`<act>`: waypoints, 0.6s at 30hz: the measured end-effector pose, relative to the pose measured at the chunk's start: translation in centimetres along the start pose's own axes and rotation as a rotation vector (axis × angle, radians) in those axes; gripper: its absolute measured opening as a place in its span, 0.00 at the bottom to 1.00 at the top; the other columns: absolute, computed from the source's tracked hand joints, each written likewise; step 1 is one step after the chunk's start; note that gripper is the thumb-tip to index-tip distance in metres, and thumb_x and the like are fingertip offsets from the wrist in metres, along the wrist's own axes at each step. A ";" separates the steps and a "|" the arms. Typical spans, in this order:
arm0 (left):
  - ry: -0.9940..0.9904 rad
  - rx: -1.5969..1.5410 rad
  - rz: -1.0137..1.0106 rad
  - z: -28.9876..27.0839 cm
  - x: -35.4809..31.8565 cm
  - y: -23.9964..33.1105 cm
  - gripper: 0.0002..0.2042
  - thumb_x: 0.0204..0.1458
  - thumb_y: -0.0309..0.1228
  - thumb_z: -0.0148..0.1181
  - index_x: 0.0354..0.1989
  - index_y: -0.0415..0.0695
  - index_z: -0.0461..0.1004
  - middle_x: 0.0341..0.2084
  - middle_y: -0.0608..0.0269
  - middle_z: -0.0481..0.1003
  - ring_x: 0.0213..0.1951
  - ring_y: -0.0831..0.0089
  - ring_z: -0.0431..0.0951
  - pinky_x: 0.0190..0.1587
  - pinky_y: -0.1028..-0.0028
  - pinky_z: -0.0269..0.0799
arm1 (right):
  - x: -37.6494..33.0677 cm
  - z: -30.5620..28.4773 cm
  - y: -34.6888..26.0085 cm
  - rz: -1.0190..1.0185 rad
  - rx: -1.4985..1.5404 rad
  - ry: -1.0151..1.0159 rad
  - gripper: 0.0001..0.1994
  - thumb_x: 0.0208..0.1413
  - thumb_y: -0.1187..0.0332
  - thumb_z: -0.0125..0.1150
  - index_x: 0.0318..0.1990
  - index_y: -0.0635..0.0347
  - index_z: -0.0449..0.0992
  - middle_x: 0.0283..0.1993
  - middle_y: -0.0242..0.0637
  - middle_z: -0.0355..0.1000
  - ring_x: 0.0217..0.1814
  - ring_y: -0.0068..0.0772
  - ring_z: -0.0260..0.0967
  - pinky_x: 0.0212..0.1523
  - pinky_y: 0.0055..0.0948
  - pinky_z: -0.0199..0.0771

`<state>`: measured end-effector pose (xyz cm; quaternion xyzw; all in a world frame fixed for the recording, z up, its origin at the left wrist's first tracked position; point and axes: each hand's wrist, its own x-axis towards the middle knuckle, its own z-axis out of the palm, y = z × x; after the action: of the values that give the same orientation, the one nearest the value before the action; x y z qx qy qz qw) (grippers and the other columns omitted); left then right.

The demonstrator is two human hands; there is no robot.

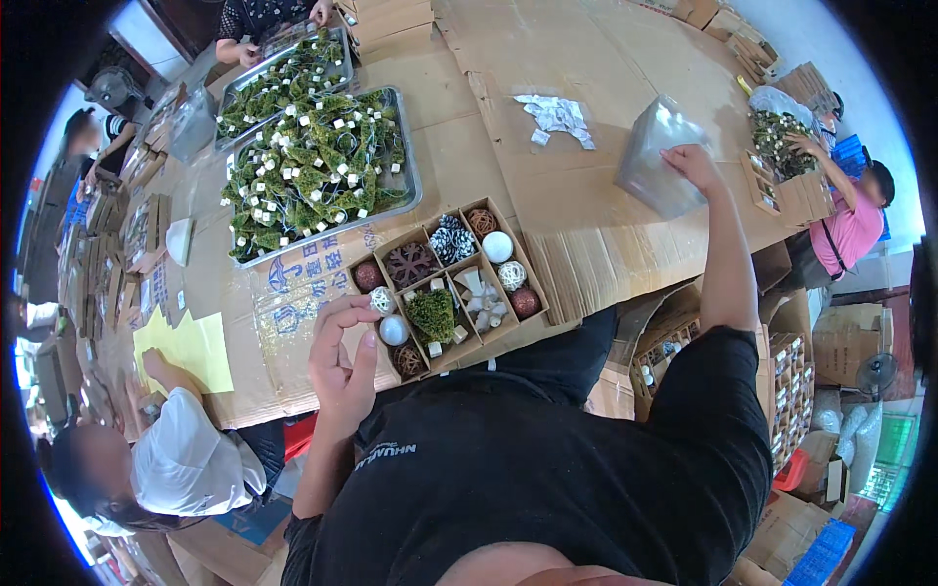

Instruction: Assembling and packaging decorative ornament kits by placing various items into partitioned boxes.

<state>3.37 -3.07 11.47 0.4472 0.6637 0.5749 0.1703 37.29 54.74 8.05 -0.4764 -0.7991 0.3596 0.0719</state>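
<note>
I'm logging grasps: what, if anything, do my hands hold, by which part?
Right hand: at the clear plastic stack, though a grip cannot be told. Left hand: by the divided box, nothing visibly held.

Beside a divided brown cardboard box (pixel 430 366) of dark red, white and silvery balls, a frosted pinecone and a green moss piece, the person's left hand (pixel 342 369) hovers with loosely curled fingers near a white woven ball (pixel 382 300). The right hand (pixel 694 168) reaches across the cardboard-covered worktop (pixel 576 200) to touch a stack of clear plastic pieces (pixel 653 166), with torn white paper scraps (pixel 557 115) nearby and a metal tray (pixel 414 181) of mossy, white-cubed decorations (pixel 318 176) further left
</note>
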 end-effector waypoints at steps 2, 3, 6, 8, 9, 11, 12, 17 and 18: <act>0.017 -0.002 -0.005 0.0 -0.1 -0.2 0.08 0.54 0.20 0.54 0.43 0.37 0.73 0.48 0.50 0.71 0.53 0.62 0.70 0.60 0.67 0.60 | 0.0 0.4 0.1 -0.072 -0.189 0.031 0.19 0.59 0.52 0.64 0.31 0.63 0.81 0.25 0.23 0.69 0.28 0.16 0.59 0.29 0.24 0.59; 0.019 -0.017 -0.013 -0.1 -0.1 -0.4 0.08 0.54 0.20 0.54 0.43 0.37 0.73 0.48 0.50 0.71 0.53 0.62 0.70 0.59 0.67 0.60 | -0.1 0.9 0.3 -0.109 -0.131 0.081 0.19 0.60 0.54 0.63 0.32 0.64 0.81 0.26 0.23 0.71 0.29 0.17 0.61 0.31 0.24 0.61; 0.018 -0.017 -0.028 -0.1 -0.2 -0.4 0.08 0.55 0.21 0.54 0.43 0.37 0.73 0.48 0.50 0.72 0.53 0.63 0.71 0.59 0.67 0.60 | -1.0 1.2 0.1 -0.118 0.004 0.117 0.17 0.61 0.57 0.63 0.36 0.65 0.82 0.30 0.25 0.75 0.33 0.17 0.66 0.36 0.24 0.67; 0.013 -0.002 -0.033 -0.2 -0.3 -0.5 0.08 0.55 0.21 0.54 0.43 0.37 0.73 0.48 0.50 0.72 0.52 0.63 0.71 0.59 0.67 0.61 | -1.5 1.3 -0.5 -0.087 0.081 0.106 0.16 0.61 0.58 0.62 0.38 0.65 0.83 0.33 0.26 0.77 0.36 0.18 0.69 0.40 0.24 0.69; 0.017 -0.013 -0.029 -0.1 -0.3 -0.5 0.08 0.55 0.21 0.53 0.43 0.37 0.73 0.48 0.50 0.73 0.52 0.63 0.71 0.58 0.67 0.61 | -1.5 1.1 -0.6 -0.067 0.104 0.077 0.16 0.61 0.58 0.63 0.40 0.65 0.83 0.35 0.27 0.77 0.39 0.18 0.70 0.44 0.24 0.69; 0.024 -0.020 -0.030 0.0 -0.3 -0.5 0.08 0.55 0.21 0.53 0.43 0.37 0.73 0.47 0.51 0.73 0.51 0.63 0.72 0.58 0.67 0.61 | -1.4 1.1 -0.9 -0.050 0.129 0.041 0.16 0.61 0.58 0.63 0.42 0.66 0.83 0.37 0.28 0.78 0.41 0.18 0.70 0.47 0.23 0.70; 0.022 -0.023 -0.023 0.0 -0.3 -0.5 0.08 0.55 0.20 0.53 0.43 0.37 0.73 0.48 0.51 0.73 0.51 0.64 0.72 0.58 0.68 0.61 | -1.4 1.0 -1.0 -0.025 0.149 0.032 0.16 0.61 0.58 0.63 0.42 0.65 0.83 0.37 0.28 0.78 0.41 0.17 0.70 0.47 0.23 0.69; 0.028 -0.023 -0.017 0.0 -0.4 -0.4 0.08 0.55 0.20 0.53 0.43 0.37 0.73 0.48 0.51 0.73 0.51 0.64 0.72 0.58 0.68 0.61 | -0.6 1.1 -1.0 0.024 0.160 0.035 0.16 0.60 0.59 0.64 0.41 0.65 0.82 0.34 0.27 0.76 0.37 0.17 0.67 0.43 0.24 0.68; 0.036 -0.039 -0.029 -0.1 -0.5 -0.4 0.08 0.55 0.20 0.53 0.43 0.37 0.73 0.48 0.51 0.73 0.51 0.65 0.72 0.58 0.69 0.61 | -0.5 1.1 -1.1 -0.033 0.044 0.052 0.16 0.60 0.59 0.63 0.41 0.66 0.82 0.32 0.27 0.76 0.35 0.17 0.66 0.41 0.24 0.68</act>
<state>3.39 -3.46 10.96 0.4238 0.6618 0.5930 0.1753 36.27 53.49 8.07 -0.4707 -0.7965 0.3636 0.1090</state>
